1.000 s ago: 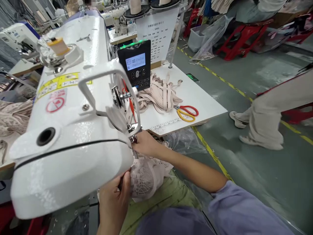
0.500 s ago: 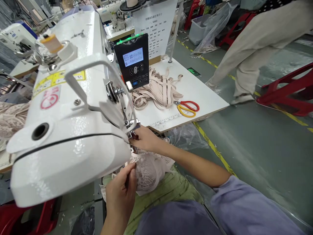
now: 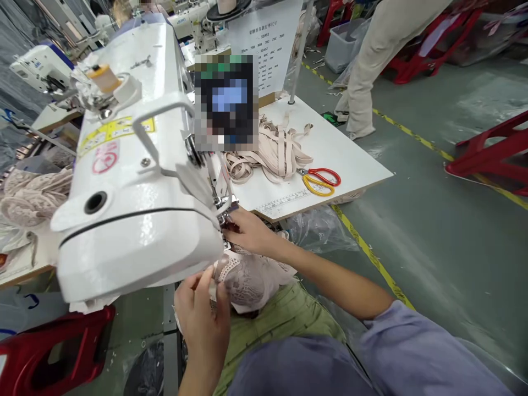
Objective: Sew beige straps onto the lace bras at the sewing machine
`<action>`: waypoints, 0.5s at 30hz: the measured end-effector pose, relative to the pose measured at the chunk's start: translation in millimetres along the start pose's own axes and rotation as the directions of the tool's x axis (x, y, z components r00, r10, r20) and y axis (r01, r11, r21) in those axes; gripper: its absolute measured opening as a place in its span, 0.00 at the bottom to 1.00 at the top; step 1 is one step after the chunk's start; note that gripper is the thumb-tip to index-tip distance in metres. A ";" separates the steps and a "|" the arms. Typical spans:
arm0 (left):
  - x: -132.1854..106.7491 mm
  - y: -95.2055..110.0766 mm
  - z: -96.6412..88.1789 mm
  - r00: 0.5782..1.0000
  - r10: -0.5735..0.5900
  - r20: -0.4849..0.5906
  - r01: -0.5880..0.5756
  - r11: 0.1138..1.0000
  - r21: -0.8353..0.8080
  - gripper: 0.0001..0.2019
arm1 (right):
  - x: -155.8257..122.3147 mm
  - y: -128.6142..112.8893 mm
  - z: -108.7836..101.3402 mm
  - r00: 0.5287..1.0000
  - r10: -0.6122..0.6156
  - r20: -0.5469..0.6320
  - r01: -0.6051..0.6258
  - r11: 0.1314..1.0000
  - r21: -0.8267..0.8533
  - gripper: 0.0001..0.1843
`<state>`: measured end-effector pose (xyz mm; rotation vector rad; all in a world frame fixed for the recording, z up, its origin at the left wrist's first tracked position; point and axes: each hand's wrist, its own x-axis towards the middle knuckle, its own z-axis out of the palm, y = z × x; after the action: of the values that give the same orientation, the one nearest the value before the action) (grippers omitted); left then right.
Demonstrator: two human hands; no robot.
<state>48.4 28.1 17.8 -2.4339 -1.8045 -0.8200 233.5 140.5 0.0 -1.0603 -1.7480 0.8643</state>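
Observation:
A beige lace bra point(image 3: 247, 280) hangs over my lap, its upper edge under the needle area of a white sewing machine point(image 3: 136, 242). My left hand point(image 3: 203, 313) is at the bra's near left edge, fingers curled and thumb toward the index finger, with the edge between them. Close against the presser foot point(image 3: 226, 220), my right hand point(image 3: 251, 234) grips the bra's upper part with bent fingers. The machine head and foot partly hide those fingertips.
Red-and-yellow-handled scissors point(image 3: 319, 181) and a pile of beige straps point(image 3: 276, 148) lie on the white table point(image 3: 355, 165). More lace pieces point(image 3: 37, 192) sit at left. Red stools point(image 3: 490, 154) stand on the floor. A person's trousered leg point(image 3: 367, 71) is beyond the table.
My left hand's fingers have loosened and spread somewhat at the bra's edge. My right hand stays by the presser foot. The person beyond the table has stepped farther away; the view has shifted slightly.

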 end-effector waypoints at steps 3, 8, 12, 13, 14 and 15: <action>-2.4 10.3 8.7 0.985 0.166 -0.044 -0.162 0.984 0.077 0.21 | 0.2 -3.0 0.9 1.000 0.000 -0.001 0.000 1.000 -0.024 0.02; -5.2 21.1 16.0 0.988 0.145 0.058 -0.151 0.983 0.101 0.26 | 1.4 -9.0 2.7 0.996 0.093 -0.004 -0.093 0.990 -0.107 0.04; -3.8 18.1 15.8 0.984 0.173 0.049 -0.178 0.978 0.106 0.25 | 3.3 -10.1 4.2 0.993 0.117 -0.023 -0.119 0.984 -0.136 0.02; -3.1 17.3 16.1 0.984 0.174 0.045 -0.178 0.978 0.107 0.25 | 4.0 -9.6 4.6 0.994 0.107 -0.023 -0.109 0.985 -0.134 0.02; -2.4 16.8 16.7 0.985 0.171 0.038 -0.174 0.979 0.108 0.24 | 4.6 -8.8 5.0 0.995 0.100 -0.025 -0.103 0.986 -0.133 0.02; -1.8 16.5 17.4 0.986 0.165 0.031 -0.167 0.980 0.108 0.24 | 5.2 -7.8 5.4 0.995 0.097 -0.026 -0.100 0.986 -0.132 0.02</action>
<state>69.8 26.2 7.0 -2.4896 -1.5798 -0.6650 224.9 141.6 6.6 -1.2477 -1.7690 0.8041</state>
